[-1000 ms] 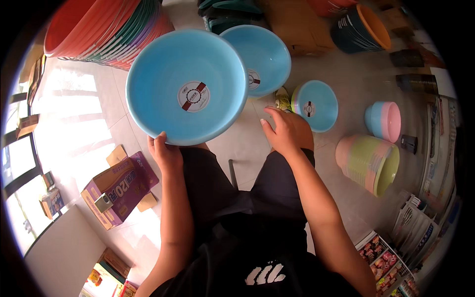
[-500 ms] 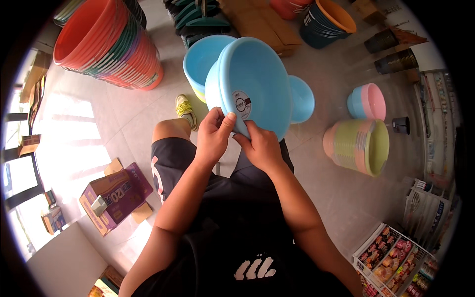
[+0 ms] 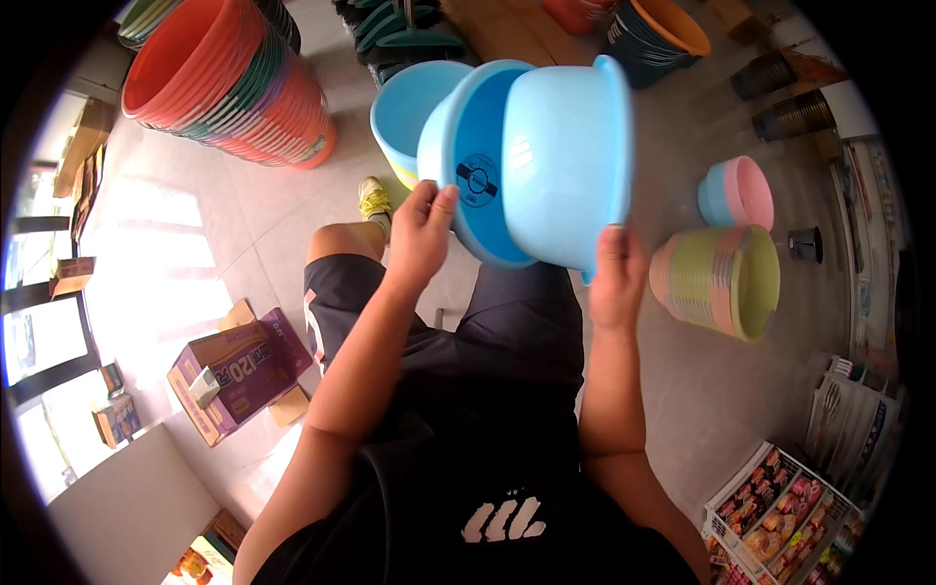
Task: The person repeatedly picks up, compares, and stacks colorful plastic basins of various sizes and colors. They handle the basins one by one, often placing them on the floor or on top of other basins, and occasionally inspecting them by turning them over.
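Observation:
My left hand (image 3: 421,232) is closed on the lower left rim of a light blue plastic basin (image 3: 478,224). That basin is tilted, its inside toward me with a round dark sticker on the wall. My right hand (image 3: 618,278) grips the rim of a second light blue basin (image 3: 561,156), thumb on top. This one lies sideways, its outer wall showing and its bottom end still partly inside the first basin's mouth. Behind them, on the floor, stands another blue basin (image 3: 409,112) above a yellow-green one.
Tall stacked red and green buckets (image 3: 234,88) stand at the far left. At the right are green and pink basins (image 3: 717,283) and a blue-pink pair (image 3: 736,193). A purple carton (image 3: 239,370) lies left; a snack rack (image 3: 780,517) stands near right.
My right hand has moved right from beside the left, drawing one basin out of the other and turning its outer wall into view. The left hand keeps its rim grip.

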`<state>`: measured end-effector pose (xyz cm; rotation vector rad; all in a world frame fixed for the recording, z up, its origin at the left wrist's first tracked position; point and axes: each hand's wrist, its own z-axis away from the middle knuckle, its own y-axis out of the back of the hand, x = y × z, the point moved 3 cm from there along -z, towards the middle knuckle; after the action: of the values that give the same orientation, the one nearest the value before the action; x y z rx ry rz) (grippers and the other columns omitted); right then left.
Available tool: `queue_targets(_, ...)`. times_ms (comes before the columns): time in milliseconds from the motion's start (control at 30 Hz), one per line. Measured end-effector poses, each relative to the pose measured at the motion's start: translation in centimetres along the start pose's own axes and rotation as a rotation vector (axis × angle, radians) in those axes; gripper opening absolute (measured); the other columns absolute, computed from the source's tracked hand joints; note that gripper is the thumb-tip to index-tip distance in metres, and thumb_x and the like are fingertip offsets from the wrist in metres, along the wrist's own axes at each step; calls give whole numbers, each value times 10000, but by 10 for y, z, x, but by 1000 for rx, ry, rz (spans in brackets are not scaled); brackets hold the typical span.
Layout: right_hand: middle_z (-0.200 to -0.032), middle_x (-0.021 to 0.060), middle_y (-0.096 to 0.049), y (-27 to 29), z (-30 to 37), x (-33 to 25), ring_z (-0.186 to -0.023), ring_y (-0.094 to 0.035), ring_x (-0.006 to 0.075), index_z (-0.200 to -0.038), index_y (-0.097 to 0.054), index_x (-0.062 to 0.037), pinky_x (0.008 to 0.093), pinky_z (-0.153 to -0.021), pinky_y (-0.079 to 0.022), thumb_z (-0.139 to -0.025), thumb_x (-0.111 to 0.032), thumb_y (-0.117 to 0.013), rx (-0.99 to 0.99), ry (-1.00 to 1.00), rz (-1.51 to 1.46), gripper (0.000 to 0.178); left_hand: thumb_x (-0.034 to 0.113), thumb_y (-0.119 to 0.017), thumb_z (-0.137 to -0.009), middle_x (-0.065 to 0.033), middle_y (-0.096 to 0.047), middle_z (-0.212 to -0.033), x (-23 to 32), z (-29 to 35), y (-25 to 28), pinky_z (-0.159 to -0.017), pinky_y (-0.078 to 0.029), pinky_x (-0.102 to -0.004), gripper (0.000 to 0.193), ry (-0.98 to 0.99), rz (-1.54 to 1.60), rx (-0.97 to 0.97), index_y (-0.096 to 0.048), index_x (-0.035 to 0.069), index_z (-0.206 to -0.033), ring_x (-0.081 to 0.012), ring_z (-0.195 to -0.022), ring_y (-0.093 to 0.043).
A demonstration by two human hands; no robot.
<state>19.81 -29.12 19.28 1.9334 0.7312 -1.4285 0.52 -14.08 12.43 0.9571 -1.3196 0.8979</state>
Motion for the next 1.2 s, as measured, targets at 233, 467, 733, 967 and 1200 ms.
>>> queue_targets(233,-1514,134,-383,98,-7,-10,-1384,-388,281,-1479,-340,0,432,-1125,-353,-1048,-428,-436,399,-150,-542,615,255,-506,-1031,-31,-632,-958,-48,5,41,-784,-478,-274,269,221,552,117,-597,12,-1103,-115,-859,-589)
queue_targets(467,-1486,153,-418,116,21,26,-1344,-443,276,-1461,-364,17,421,-1101,-385,-1034,-444,-471,563,-262,-301,637,158,-526,-983,-98,-658,-1025,-71,7,100,-805,-522,-310,260,155,628,296,-584,-35,-1146,-177,-912,-633)
queue_targets(733,-1033,140,-676,72,-8,49,-931,-640,221,-1146,-599,35,357,-821,-496,-984,-337,-611,285,-91,336,406,185,-526,-912,-121,-607,-1033,-84,3,185,-822,-533,-400,307,144,609,718,-564,-2,-1154,-255,-951,-614)
queue_targets(967,-713,160,-651,-52,-103,55,-596,-618,345,-915,-617,-15,382,-541,-480,-884,-299,-736,-237,331,707,310,235,-486,-894,-141,-560,-1197,-108,3,204,-1010,-443,-465,450,162,860,844,-483,-2,-1276,-299,-1158,-538)
queue_targets(1200,-619,61,-630,-168,-152,96,-550,-637,275,-813,-571,-112,378,-469,-487,-786,-227,-775,-486,663,1002,235,238,-462,-856,-146,-569,-1280,-124,5,223,-1083,-394,-455,504,74,1012,856,-493,-21,-1287,-293,-1220,-533)
